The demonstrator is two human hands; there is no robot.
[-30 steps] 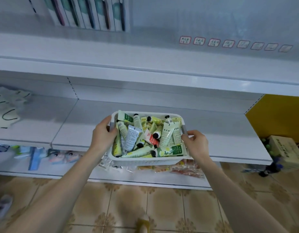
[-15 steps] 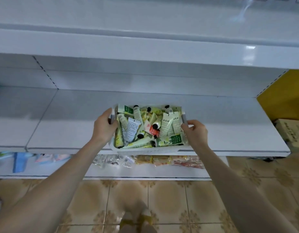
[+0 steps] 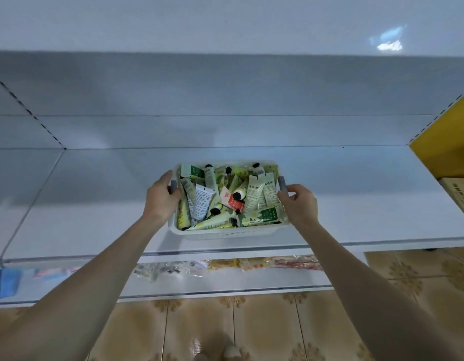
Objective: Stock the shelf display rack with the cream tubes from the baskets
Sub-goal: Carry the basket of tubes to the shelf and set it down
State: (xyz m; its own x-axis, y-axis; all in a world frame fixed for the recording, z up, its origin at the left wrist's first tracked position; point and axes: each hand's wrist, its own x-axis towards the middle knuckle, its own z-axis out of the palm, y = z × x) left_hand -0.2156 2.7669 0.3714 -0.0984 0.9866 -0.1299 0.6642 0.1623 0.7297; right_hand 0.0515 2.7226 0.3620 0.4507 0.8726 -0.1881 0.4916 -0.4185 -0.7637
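Note:
A white plastic basket (image 3: 225,234) rests on the white middle shelf (image 3: 95,204), near its front edge. It is heaped with several cream tubes (image 3: 255,195), mostly green and cream with black caps, one red and white. My left hand (image 3: 161,198) grips the basket's left grey handle. My right hand (image 3: 300,204) is at the right grey handle (image 3: 282,184), fingers curled around it, loosely.
The shelf above (image 3: 225,24) overhangs at the top. A lower shelf holds plastic-wrapped packets (image 3: 225,265) and a blue item (image 3: 8,284). A yellow panel (image 3: 449,142) and a cardboard box (image 3: 460,201) bound the right side. Tiled floor lies below.
The basket has gone from being held in front of the shelf edge to sitting on the middle shelf, pushed further in. My view has moved closer and tilted down.

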